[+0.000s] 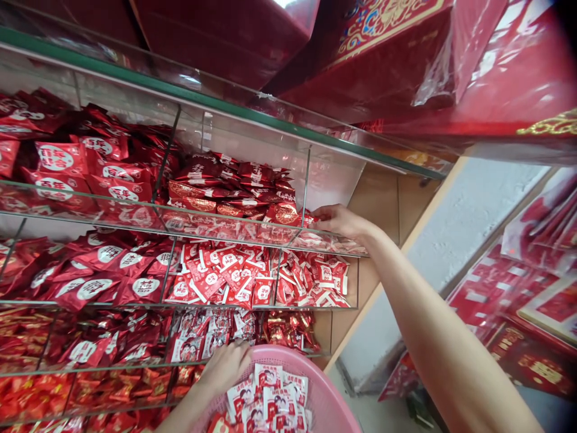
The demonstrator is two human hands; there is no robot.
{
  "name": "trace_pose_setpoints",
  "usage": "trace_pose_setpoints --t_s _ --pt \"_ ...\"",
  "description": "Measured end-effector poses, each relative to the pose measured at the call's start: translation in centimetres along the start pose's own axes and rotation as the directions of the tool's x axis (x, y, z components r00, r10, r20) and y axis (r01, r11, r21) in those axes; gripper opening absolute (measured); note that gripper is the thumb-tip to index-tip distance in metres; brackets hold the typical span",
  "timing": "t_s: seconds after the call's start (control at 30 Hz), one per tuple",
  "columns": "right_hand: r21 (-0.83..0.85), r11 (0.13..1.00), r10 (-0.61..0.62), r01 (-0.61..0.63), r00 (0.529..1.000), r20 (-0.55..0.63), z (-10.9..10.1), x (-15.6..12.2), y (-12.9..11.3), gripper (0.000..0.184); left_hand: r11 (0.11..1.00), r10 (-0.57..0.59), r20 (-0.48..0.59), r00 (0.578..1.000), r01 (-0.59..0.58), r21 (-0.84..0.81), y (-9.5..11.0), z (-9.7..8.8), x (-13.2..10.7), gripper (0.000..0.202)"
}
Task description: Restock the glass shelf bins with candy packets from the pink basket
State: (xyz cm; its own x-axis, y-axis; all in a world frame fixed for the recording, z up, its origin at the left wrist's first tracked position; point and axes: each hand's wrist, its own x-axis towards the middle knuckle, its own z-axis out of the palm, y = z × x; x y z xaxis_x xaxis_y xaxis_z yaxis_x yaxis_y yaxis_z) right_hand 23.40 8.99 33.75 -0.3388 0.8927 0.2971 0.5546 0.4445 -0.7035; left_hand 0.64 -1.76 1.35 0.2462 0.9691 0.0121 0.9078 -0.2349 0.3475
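Note:
A pink plastic basket [331, 385] stands at the bottom centre, with several small white-and-red candy packets [279, 400] inside. My left hand [228, 364] grips its rim at the upper left. Up on the right, my right hand [340, 221] reaches over the glass front of a shelf's end compartment. Its fingers stretch leftward and low, beside some red packets [309, 219] near the divider; the fingertips are partly hidden. Left of that divider lies a pile of dark red shiny packets [234, 186]. Nothing shows clearly between the right fingers.
Glass shelves [252, 117] with thin dividers rise in tiers, holding red and white wrapped sweets [229, 273]. Large red boxes [369, 78] overhang the top. A wooden end panel [383, 198] and a white wall [424, 240] stand right, with red packaged goods [532, 300] beyond.

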Motion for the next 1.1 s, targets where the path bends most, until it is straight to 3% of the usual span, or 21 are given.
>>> trace_pose_setpoints --t_s 0.13,0.4,0.5,0.57,0.63,0.7,0.8,0.93,1.0,1.1 --pt "0.068 0.996 0.061 -0.061 0.998 -0.004 0.1 -0.3 -0.3 0.020 1.000 -0.002 0.005 1.000 0.002 -0.006 0.1 -0.2 0.0 0.045" --pt "0.250 0.965 -0.018 0.079 0.971 -0.238 -0.1 -1.0 0.1 0.031 0.999 0.041 -0.014 0.999 -0.041 -0.002 -0.3 0.3 0.0 0.047" --pt "0.304 0.934 -0.053 0.185 0.917 -0.395 -0.4 -1.0 0.5 0.031 0.999 0.040 -0.019 0.999 -0.040 0.010 -0.3 0.3 0.0 0.047" --pt "0.351 0.885 -0.085 0.305 0.848 -0.523 -0.5 -1.2 0.5 0.031 0.999 0.041 -0.023 0.999 -0.041 0.015 -0.3 0.3 -0.1 0.046" --pt "0.436 0.790 -0.085 0.430 0.782 -0.617 -0.5 -2.2 0.1 0.030 0.999 0.038 -0.027 0.999 -0.038 0.014 -0.2 0.2 -0.1 0.046" --pt "0.542 0.672 -0.060 0.505 0.766 -0.639 0.0 -4.1 -0.3 0.031 0.999 0.034 -0.026 0.999 -0.034 0.010 -0.2 0.2 -0.1 0.046" --pt "0.675 0.589 0.004 0.444 0.834 -0.552 2.2 -8.3 -0.4 0.031 0.999 0.039 -0.022 0.999 -0.039 0.017 -0.2 0.2 0.0 0.045" --pt "0.824 0.556 0.205 0.111 0.942 -0.265 7.3 -13.6 1.8 0.029 0.999 0.046 -0.019 0.999 -0.045 0.026 -0.3 0.3 0.1 0.046" --pt "0.873 0.486 0.289 -0.030 0.949 -0.128 9.7 -15.3 3.4 0.029 0.998 0.048 -0.014 0.999 -0.048 0.030 -0.3 0.4 0.1 0.046" --pt "0.932 0.346 0.360 -0.107 0.933 -0.026 12.4 -16.6 5.8 0.027 0.998 0.050 -0.006 0.999 -0.049 0.037 -0.3 0.4 0.1 0.046"
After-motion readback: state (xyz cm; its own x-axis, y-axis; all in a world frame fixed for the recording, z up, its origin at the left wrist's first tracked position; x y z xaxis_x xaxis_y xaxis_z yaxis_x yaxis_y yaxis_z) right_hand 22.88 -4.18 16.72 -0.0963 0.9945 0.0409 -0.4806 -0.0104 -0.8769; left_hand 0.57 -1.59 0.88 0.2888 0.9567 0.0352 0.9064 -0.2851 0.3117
